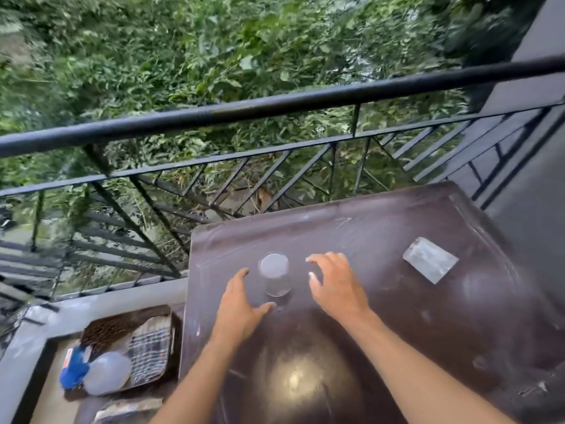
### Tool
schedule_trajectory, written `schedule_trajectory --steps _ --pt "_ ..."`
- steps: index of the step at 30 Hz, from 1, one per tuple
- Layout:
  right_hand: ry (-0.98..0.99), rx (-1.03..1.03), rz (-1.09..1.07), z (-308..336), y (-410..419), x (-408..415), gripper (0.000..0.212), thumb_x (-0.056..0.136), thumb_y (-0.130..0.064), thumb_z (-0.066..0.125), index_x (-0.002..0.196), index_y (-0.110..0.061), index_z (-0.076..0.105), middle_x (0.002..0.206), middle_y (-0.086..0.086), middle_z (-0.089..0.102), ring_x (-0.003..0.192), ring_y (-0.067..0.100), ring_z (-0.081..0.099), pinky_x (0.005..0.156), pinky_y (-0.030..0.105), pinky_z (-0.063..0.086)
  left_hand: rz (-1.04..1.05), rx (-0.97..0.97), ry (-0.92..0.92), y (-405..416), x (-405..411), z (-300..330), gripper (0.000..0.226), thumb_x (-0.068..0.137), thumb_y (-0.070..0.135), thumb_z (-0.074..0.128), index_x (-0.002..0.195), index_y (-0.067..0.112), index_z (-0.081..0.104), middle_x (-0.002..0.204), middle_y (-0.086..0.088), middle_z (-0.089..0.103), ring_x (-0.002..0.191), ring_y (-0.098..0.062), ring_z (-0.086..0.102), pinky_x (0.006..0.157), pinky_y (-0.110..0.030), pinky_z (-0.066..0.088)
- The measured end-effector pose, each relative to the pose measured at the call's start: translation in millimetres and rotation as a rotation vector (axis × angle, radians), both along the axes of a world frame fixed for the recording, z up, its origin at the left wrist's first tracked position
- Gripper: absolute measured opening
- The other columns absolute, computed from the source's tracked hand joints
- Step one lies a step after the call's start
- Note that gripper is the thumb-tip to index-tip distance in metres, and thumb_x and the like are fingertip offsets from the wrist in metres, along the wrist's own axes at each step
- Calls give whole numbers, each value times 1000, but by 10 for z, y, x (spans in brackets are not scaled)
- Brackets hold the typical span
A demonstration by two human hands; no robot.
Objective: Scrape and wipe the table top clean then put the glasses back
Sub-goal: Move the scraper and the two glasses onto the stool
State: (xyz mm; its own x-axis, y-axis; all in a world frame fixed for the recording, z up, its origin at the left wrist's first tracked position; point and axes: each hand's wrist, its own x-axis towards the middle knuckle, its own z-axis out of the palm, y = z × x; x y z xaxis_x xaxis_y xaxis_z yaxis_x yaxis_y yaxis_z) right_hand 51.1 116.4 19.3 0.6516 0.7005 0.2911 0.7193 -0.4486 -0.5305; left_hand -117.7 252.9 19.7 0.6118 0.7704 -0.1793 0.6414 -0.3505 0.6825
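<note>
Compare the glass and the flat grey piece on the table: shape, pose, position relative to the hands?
The glass is round, clear and stands up; the flat grey piece is rectangular, looks opaque and lies flat. The glass sits between the open left hand and right hand; the grey piece lies apart, to the right. Both rest on the dark brown table, neither held.

A: Look at that table top (382, 240), dark brown, glossy, smooth, throwing back a bright glare, with pale smears dulling it.

B: And the glass (275, 275), clear and see-through! Beside it, a translucent, plastic-looking packet (430, 263).

A: Behind, the railing (244, 113): black painted metal, matt sheen.
</note>
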Motion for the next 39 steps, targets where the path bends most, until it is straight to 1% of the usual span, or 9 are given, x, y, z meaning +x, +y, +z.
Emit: schedule_trajectory --steps 6,11,15,19,24,29,33,36,39 --pt "-30 -77 -16 -268 -513 503 31 80 -17 70 111 -21 64 103 -5 64 93 24 53 85 37 49 80 -58 -89 -12 635 -187 120 64 31 96 159 13 24 160 -9 32 149 -24 30 121 -39 28" --pt "-72 -208 -125 -408 -763 935 36 73 -19 74 109 -19 65 100 0 65 91 30 55 79 45 53 115 9 -21 -41 1019 -325 93 72 21 87 151 10 38 151 -14 36 140 -33 41 116 -44 35" --pt "-56 -291 -176 -455 -783 1154 40 75 -22 73 113 -19 64 105 4 63 97 32 56 85 45 50 105 33 -16 -118 1168 -312 78 75 21 83 143 18 46 146 -3 42 129 -24 52 102 -39 43" --pt "-162 -412 -312 -471 -789 1421 61 66 -25 81 122 -16 58 116 8 57 113 37 50 91 47 44 93 47 -24 -154 1195 -379 76 73 22 84 139 22 47 144 1 44 128 -21 51 94 -40 44" --pt "-121 -735 -494 -486 -879 1899 97 72 -48 80 149 -18 29 150 20 33 132 45 36 109 53 31 101 12 -51 -132 1214 -400 78 74 16 85 141 19 45 145 -3 42 130 -22 48 98 -38 40" --pt "-191 -837 -554 -655 -888 2024 82 80 -42 74 146 -20 30 121 12 56 103 36 57 91 48 44 137 1 -50 -161 1288 -416 81 71 10 85 141 12 44 143 -10 42 132 -29 46 108 -40 37" --pt "-113 -813 -601 -649 -956 2062 97 68 -50 82 142 -12 34 119 10 56 105 37 57 93 49 42 141 -3 -40 -177 1301 -419 82 70 12 86 141 12 44 141 -11 43 129 -33 48 110 -43 37" --pt "-99 -756 -592 -624 -998 2069 81 61 -48 87 120 -13 45 112 12 60 103 34 60 92 46 45 145 4 -37 -182 1304 -407 81 71 12 86 140 11 45 140 -12 43 127 -34 49 109 -42 37" --pt "-74 -555 -553 -553 -957 2010 71 61 -36 86 116 -12 49 107 14 62 97 37 61 88 46 47 142 27 -30 -197 1311 -400 79 71 13 85 139 11 45 139 -13 43 125 -36 50 110 -44 39"
